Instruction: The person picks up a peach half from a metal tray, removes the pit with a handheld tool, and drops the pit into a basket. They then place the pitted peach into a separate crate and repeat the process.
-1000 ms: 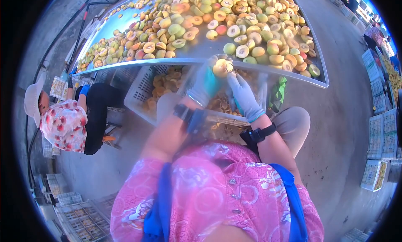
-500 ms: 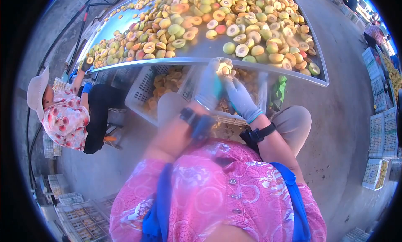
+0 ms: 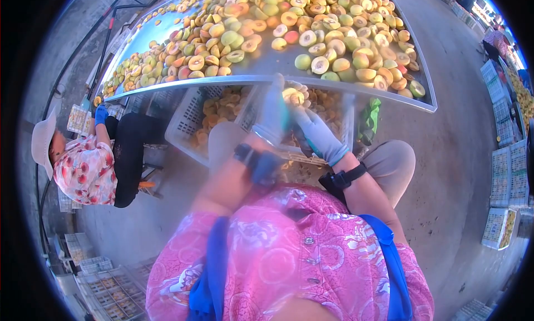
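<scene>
Left hand (image 3: 272,112) holds a fruit (image 3: 293,96), upper centre; right hand (image 3: 320,133) touches it, grip unclear; crates (image 3: 183,118) beneath contain pieces (image 3: 211,120).

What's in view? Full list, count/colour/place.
stone-fruit halves: many, yellow-green to orange, on table
table: one, grey, ahead
near crates: two at least, whitish, below table edge
green bag-like item: one, green, right of near crates
co-worker: one, red-and-white top, left
stacked crates: several, whitish-blue, far right
fruit piece: one, yellowish, between hands
shirt: one, pink, on wearer
wristbands: two, black, one per wrist
left hand: one, pale glove, at fruit piece
right hand: one, pale glove, at fruit piece
</scene>
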Action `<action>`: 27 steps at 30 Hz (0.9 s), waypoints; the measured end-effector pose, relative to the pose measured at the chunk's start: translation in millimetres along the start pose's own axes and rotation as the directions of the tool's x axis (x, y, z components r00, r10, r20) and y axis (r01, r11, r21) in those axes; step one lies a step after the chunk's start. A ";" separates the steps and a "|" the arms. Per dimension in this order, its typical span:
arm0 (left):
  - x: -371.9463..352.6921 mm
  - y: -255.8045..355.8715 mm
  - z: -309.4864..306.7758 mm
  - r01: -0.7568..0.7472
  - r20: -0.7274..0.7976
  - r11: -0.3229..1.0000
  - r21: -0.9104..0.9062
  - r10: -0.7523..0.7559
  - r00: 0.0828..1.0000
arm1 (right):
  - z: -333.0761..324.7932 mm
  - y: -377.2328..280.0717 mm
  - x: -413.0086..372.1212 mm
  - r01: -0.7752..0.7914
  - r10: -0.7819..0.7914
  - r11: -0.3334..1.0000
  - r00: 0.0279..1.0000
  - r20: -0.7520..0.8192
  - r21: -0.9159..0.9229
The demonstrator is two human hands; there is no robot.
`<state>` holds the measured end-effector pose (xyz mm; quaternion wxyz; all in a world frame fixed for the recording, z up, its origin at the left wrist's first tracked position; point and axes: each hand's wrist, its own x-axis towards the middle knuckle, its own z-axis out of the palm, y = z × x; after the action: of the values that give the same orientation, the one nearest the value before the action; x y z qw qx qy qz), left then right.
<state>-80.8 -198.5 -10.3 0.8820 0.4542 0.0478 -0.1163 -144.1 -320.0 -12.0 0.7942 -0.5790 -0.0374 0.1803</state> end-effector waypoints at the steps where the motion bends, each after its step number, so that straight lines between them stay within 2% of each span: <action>1: -0.1 1.5 -0.4 0.028 0.012 0.999 -0.024 -0.027 1.000 | 1.7 -1.3 -1.6 -0.020 0.020 1.000 1.000 -0.014 -0.005; 3: 3.0 0.2 -5.0 0.052 0.020 0.997 -0.049 -0.052 0.998 | 1.7 1.2 2.0 -0.042 0.042 0.999 0.999 -0.023 -0.011; 5: 7.0 -6.8 -12.1 -0.007 0.197 0.999 -0.052 0.017 0.980 | -1.6 6.0 11.7 -0.049 0.055 0.997 0.993 -0.107 0.056; 6: 9.2 -10.6 -15.2 -0.006 0.197 0.999 -0.051 0.016 0.980 | -6.2 7.2 12.7 -0.049 0.055 0.997 0.993 -0.108 0.057; 8: 8.0 -10.8 -12.1 -0.061 0.365 0.986 -0.155 0.115 0.924 | -10.4 -1.7 8.8 -0.082 0.091 0.967 0.995 -0.030 0.240; 9: 10.6 -12.5 -14.4 -0.062 0.365 0.986 -0.156 0.116 0.924 | -11.8 -1.2 8.3 -0.081 0.091 0.968 0.995 -0.030 0.238; 11: 17.4 -14.5 -19.8 -0.004 0.351 0.974 -0.228 0.086 0.932 | -13.5 -0.2 9.3 -0.090 0.094 0.996 0.974 -0.206 0.030; 12: 19.7 -15.7 -23.5 -0.006 0.351 0.974 -0.228 0.088 0.932 | -14.8 -0.6 9.4 -0.089 0.093 0.996 0.975 -0.204 0.029; 14: 17.8 -13.1 -22.0 0.094 0.301 0.938 -0.334 0.012 0.954 | -17.0 -2.0 7.7 -0.027 -0.028 0.972 0.973 -0.228 -0.232; 15: 17.8 -12.0 -23.8 0.094 0.301 0.937 -0.336 0.012 0.954 | -17.0 0.6 7.7 -0.027 -0.028 0.972 0.973 -0.229 -0.234; 17: 18.4 -8.7 -29.8 0.212 0.376 0.908 -0.362 -0.066 0.924 | -15.8 5.9 8.4 0.084 -0.149 0.925 0.978 -0.148 -0.371; 21: 10.8 -4.8 -23.6 0.155 0.267 0.959 -0.235 -0.090 0.959 | -15.3 6.1 9.4 0.125 -0.187 0.896 0.977 -0.107 -0.427; 23: 7.5 -3.0 -22.4 0.120 0.272 0.985 -0.126 -0.082 0.959 | -14.2 9.1 11.8 0.240 -0.299 0.856 0.952 -0.061 -0.457; 27: 7.6 -5.4 -21.5 0.086 0.238 0.995 -0.060 -0.069 0.969 | -12.4 11.9 12.9 0.222 -0.276 0.875 0.959 -0.066 -0.430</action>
<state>-74.3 -185.3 -28.6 0.8916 0.4038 -0.0354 -0.2019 -131.6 -323.8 -29.0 0.6692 -0.7359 -0.0994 0.0277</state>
